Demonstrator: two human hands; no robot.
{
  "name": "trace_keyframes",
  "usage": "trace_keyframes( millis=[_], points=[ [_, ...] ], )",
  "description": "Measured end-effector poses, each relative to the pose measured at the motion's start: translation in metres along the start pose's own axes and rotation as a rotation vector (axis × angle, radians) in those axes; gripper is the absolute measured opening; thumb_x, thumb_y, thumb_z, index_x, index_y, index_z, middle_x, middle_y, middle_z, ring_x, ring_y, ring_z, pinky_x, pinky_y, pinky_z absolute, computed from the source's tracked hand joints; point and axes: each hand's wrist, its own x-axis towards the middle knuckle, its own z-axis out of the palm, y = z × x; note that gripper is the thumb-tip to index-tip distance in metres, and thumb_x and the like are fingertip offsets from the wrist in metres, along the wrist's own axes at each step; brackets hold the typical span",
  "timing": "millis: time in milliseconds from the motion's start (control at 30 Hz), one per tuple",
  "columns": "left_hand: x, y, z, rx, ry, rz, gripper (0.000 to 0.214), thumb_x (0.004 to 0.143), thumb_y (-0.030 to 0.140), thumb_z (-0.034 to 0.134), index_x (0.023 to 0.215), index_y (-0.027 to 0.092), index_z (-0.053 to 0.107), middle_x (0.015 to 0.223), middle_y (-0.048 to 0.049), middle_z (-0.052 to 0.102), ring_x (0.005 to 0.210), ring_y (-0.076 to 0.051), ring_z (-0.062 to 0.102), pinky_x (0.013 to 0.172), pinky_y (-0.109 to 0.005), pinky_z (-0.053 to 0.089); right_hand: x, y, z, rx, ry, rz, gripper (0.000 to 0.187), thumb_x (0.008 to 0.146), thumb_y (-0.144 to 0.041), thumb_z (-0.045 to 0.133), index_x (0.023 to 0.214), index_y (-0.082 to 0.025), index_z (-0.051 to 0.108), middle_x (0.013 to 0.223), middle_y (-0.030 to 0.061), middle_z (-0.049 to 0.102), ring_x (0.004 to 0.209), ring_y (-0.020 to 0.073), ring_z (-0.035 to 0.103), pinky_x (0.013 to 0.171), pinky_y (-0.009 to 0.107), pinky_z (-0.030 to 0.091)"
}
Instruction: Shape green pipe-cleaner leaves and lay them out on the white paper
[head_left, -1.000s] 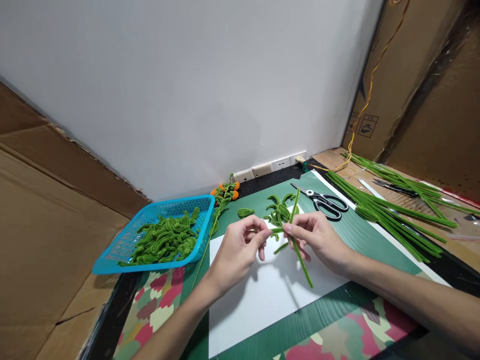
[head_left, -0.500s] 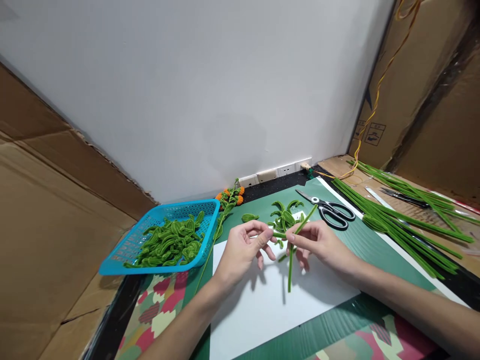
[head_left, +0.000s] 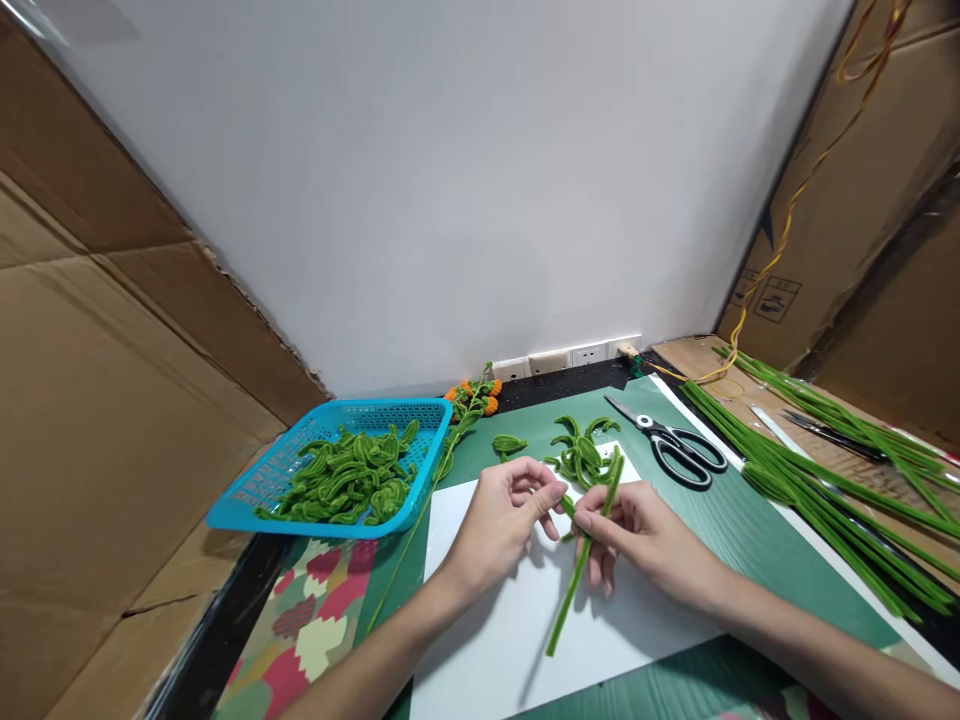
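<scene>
My left hand and my right hand meet over a white sheet. Both pinch a green pipe cleaner, which is bent near its top and hangs down toward me. The left fingertips pinch the short bent end. The right thumb and forefinger grip the long stem just beside them. Just behind the hands lies a small heap of folded green leaf pieces.
A blue basket with several green leaf pieces stands at the left. Black scissors lie behind my right hand. A bundle of straight green pipe cleaners fills the right side. A stem with orange flowers lies by the basket. Cardboard walls flank both sides.
The pipe cleaner has turned in my right hand: its long end now hangs down to the left. The hands have drawn closer together. The camera has tipped upward.
</scene>
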Motion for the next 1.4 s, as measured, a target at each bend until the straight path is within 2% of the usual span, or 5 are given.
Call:
trace_keyframes(
  millis=[167, 367, 800, 1267, 1400],
  points=[
    [-0.001, -0.014, 0.002, -0.264, -0.077, -0.095, 0.041, 0.097, 0.055, 0.062, 0.110, 0.016, 0.064, 0.102, -0.0106, 0.072, 0.065, -0.017, 0.073, 0.042, -0.019, 0.050, 0.001, -0.011, -0.008, -0.087, 0.329, -0.210, 0.042, 0.091, -0.058, 0.076, 0.090, -0.016, 0.074, 0.080, 0.0092, 0.077, 0.069, 0.0207, 0.071, 0.059, 0.029, 0.058],
    [-0.011, -0.023, 0.009, -0.256, -0.443, -0.132, 0.057, 0.077, 0.025, 0.088, 0.126, 0.020, 0.060, 0.120, -0.0152, 0.072, 0.076, -0.018, 0.076, 0.049, -0.018, 0.055, 0.004, -0.009, -0.018, -0.111, 0.599, -0.282, 0.039, 0.084, -0.056, 0.083, 0.085, -0.018, 0.080, 0.088, 0.0075, 0.074, 0.066, 0.0159, 0.057, 0.057, 0.027, 0.049],
    [-0.009, -0.036, 0.021, -0.330, -0.084, -0.046, 0.045, 0.086, 0.055, 0.082, 0.094, 0.013, 0.068, 0.063, -0.0011, 0.066, 0.042, -0.010, 0.060, 0.036, -0.016, 0.044, -0.003, -0.010, 0.000, -0.120, 0.360, -0.197, 0.026, 0.082, -0.045, 0.086, 0.077, -0.019, 0.085, 0.074, 0.0059, 0.073, 0.049, 0.0116, 0.055, 0.045, 0.026, 0.045],
    [-0.007, -0.039, 0.018, -0.359, -0.112, 0.002, 0.041, 0.084, 0.049, 0.086, 0.083, 0.013, 0.068, 0.074, -0.0052, 0.071, 0.057, -0.014, 0.070, 0.040, -0.018, 0.050, -0.007, -0.005, -0.014, 0.002, 0.346, -0.258, 0.019, 0.084, -0.038, 0.088, 0.089, -0.021, 0.081, 0.069, 0.0005, 0.069, 0.051, 0.0137, 0.061, 0.050, 0.029, 0.054],
    [-0.006, -0.038, 0.020, -0.367, -0.111, -0.014, 0.041, 0.083, 0.048, 0.086, 0.091, 0.013, 0.068, 0.080, -0.0060, 0.072, 0.062, -0.017, 0.073, 0.042, -0.020, 0.053, -0.008, -0.007, -0.014, 0.022, 0.345, -0.216, 0.018, 0.087, -0.039, 0.086, 0.090, -0.022, 0.081, 0.091, 0.0057, 0.075, 0.066, 0.0165, 0.067, 0.053, 0.028, 0.057]
  ],
)
